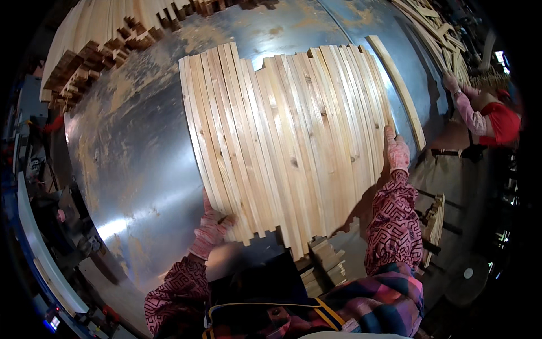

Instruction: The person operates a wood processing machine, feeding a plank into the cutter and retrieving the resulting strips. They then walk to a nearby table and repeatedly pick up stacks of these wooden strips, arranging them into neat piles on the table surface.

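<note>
A wide row of several pale wooden slats (288,141) lies side by side on a shiny metal table (135,152). My left hand (212,226), in a pink glove, presses against the near left edge of the row. My right hand (397,151), also gloved, rests flat against the right edge of the row. Both hands bracket the slats from the sides. One separate slat (398,87) lies apart on the right of the row.
Stacks of wooden strips (96,45) stand at the table's far left, and more slats (435,28) pile at the far right. Another person in red with a gloved hand (457,85) works at the right. Short wood offcuts (327,257) sit under the table's near edge.
</note>
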The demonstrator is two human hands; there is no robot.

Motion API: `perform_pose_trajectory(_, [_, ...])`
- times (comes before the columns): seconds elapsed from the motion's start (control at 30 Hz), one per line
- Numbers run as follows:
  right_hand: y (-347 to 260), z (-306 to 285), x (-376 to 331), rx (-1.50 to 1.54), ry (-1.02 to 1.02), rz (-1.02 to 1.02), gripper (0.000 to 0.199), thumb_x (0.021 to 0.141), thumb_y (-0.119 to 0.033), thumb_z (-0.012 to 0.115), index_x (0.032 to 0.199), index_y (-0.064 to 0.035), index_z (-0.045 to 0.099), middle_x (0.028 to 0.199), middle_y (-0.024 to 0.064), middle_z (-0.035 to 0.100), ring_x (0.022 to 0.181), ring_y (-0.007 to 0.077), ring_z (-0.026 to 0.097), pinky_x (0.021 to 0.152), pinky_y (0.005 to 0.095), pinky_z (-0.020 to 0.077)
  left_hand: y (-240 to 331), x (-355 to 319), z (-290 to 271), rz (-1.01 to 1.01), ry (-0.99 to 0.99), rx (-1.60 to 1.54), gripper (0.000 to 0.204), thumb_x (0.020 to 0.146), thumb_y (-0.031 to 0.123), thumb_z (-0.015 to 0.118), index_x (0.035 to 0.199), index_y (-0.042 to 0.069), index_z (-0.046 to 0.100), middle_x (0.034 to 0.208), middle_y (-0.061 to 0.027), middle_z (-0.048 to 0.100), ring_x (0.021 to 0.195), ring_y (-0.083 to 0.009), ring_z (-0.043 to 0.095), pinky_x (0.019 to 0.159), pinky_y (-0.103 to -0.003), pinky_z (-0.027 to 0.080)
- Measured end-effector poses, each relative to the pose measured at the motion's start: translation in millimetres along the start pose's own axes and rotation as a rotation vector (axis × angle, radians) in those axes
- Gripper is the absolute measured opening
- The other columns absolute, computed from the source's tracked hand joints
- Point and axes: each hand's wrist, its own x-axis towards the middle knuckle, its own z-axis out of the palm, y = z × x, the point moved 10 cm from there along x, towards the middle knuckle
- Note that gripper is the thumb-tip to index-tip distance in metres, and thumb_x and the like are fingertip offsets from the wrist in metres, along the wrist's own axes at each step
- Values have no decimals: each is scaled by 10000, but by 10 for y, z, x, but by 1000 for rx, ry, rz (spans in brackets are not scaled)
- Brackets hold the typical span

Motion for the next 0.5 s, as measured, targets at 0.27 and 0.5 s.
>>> perform_pose_trajectory(0.27, [-269, 343, -1923, -15, 16, -58, 785, 876, -704, 405, 1064, 26, 626, 1081, 268, 633, 1072, 420, 575, 911, 455, 435, 67, -1352, -1398, -63, -36, 86, 969, 877, 182, 672, 1542, 148, -32, 1393, -129, 434, 1172, -226, 507, 910, -333, 485])
perform_pose_trajectory(0.5, [-1321, 564, -3663, -105, -1, -397, 561, 875, -546, 512, 1184, -86, 598, 1088, 214, 611, 1053, 380, 581, 861, 447, 463, -684, -2534, -3361, -42, 110, 435, 940, 863, 275, 699, 1528, 78, 65, 1378, -139, 450, 1179, -240, 496, 954, -362, 460])
